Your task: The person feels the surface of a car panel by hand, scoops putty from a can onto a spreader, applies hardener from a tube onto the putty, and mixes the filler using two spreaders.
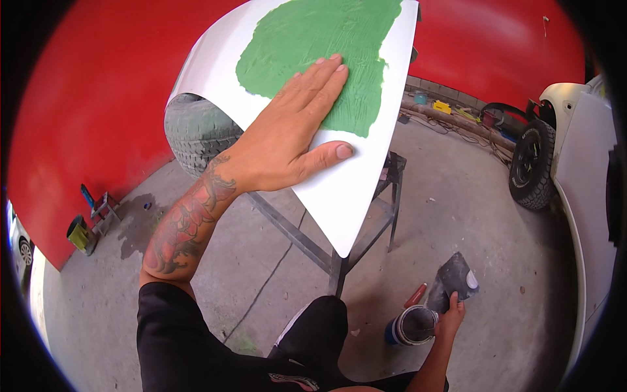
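Observation:
A white curved car body panel [349, 196] with a broad patch of green filler [307, 32] stands before me on a dark metal stand [294, 242]. My left hand [297, 121] lies flat on the panel, its fingertips over the green filler and its thumb out on the white surface. At the lower right, my right hand [450, 317] grips a dark grey sheet of sandpaper [452, 277] with a pale spot on it. The sheet is beside and over the rim of a small bucket [418, 326]; the bucket's contents look grey.
A tyre [202, 130] sits under the panel. Beside the bucket lies a red-handled object [415, 295]. On the right stands a light car body [588, 144] with a wheel [532, 163]. Red walls, a small stool [103, 208] and a greenish bucket [80, 234] are at left.

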